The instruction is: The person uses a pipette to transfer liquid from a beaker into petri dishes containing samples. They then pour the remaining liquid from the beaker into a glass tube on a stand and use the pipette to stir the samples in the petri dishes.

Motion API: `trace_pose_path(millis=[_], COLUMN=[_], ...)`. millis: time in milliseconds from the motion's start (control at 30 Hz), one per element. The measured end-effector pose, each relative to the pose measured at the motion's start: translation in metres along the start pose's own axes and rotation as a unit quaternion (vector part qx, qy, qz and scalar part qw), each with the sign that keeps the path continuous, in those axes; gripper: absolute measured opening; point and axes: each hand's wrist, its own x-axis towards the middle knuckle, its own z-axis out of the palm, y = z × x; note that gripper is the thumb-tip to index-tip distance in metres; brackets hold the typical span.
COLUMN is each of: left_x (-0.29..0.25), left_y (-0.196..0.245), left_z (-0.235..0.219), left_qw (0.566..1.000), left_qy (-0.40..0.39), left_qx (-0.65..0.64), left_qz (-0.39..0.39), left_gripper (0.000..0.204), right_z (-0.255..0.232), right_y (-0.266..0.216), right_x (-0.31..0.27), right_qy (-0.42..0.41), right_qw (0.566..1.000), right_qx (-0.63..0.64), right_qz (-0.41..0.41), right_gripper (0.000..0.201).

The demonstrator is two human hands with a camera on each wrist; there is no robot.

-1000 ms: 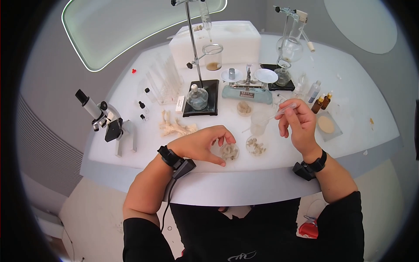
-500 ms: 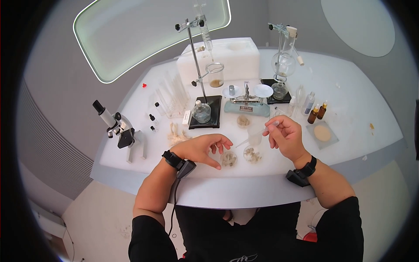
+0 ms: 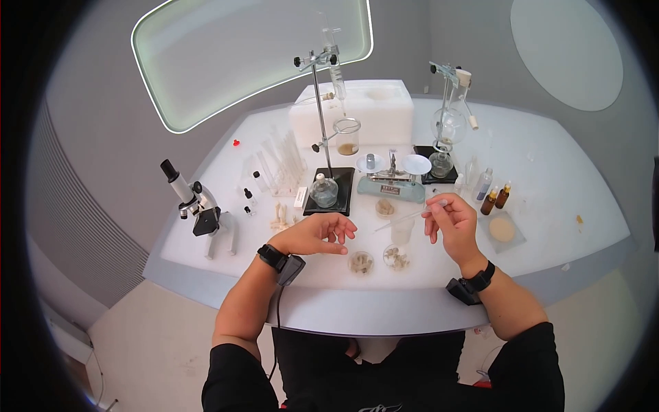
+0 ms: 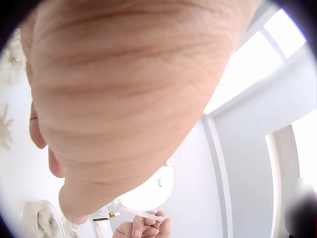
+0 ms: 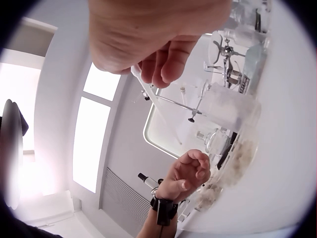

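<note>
In the head view my right hand (image 3: 453, 223) pinches a clear plastic dropper pipette (image 3: 420, 211) by its bulb end. Its thin stem slants left above a frosted plastic beaker (image 3: 402, 231). My left hand (image 3: 316, 233) is raised with loosely bent fingers and nothing in it, just behind and left of one petri dish (image 3: 361, 263) holding pale pieces. Beside that lies a second petri dish (image 3: 396, 258) with similar pale bits, in front of the beaker. The right wrist view shows the pipette (image 5: 151, 94) sloping down from the curled fingers.
Behind the hands stand a balance scale (image 3: 391, 189), a third petri dish (image 3: 386, 207) and a stand with a glass flask (image 3: 324, 191) on its base. A microscope (image 3: 199, 209) is at left. Brown dropper bottles (image 3: 489, 202) and a tan disc (image 3: 502, 229) lie right.
My left hand has drawn back from the left petri dish, up and to the left. My right hand keeps the pipette over the beaker area. The head view has tilted upward.
</note>
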Motion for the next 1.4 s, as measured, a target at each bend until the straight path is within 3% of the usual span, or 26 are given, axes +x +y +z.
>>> trace_pose_path(millis=[133,300,433,500,633,900,1400], left_x=[0.002,0.014,0.017,0.015,0.015,0.016,0.012], left_y=[-0.020,-0.039,-0.035,-0.035,-0.038,-0.044,-0.035], left_z=[0.005,0.020,0.023,0.020,0.018,0.015,0.015], left_qw=[0.995,0.992,0.990,0.992,0.990,0.987,0.988], left_qy=[0.021,0.067,0.086,0.077,0.077,0.060,0.052], left_qx=[-0.100,-0.105,-0.109,-0.104,-0.117,-0.149,-0.146], left_qz=[0.007,0.005,-0.003,-0.004,-0.007,0.004,0.000], left_gripper=[0.041,0.026,0.025,0.025,0.025,0.024,0.023], right_z=[0.000,0.012,0.026,0.025,0.038,0.050,0.051], right_y=[-0.015,-0.038,-0.041,-0.026,0.003,0.017,0.029], right_x=[0.021,0.074,0.135,0.162,0.197,0.211,0.220], right_qy=[0.051,0.097,0.085,0.031,0.051,0.109,0.121], right_qw=[0.999,0.990,0.984,0.975,0.953,0.945,0.942], right_qx=[-0.012,-0.078,-0.132,-0.216,-0.299,-0.308,-0.312], right_qz=[-0.014,0.067,0.079,0.042,-0.005,-0.001,-0.002], right_gripper=[0.018,0.025,0.023,0.023,0.023,0.019,0.019])
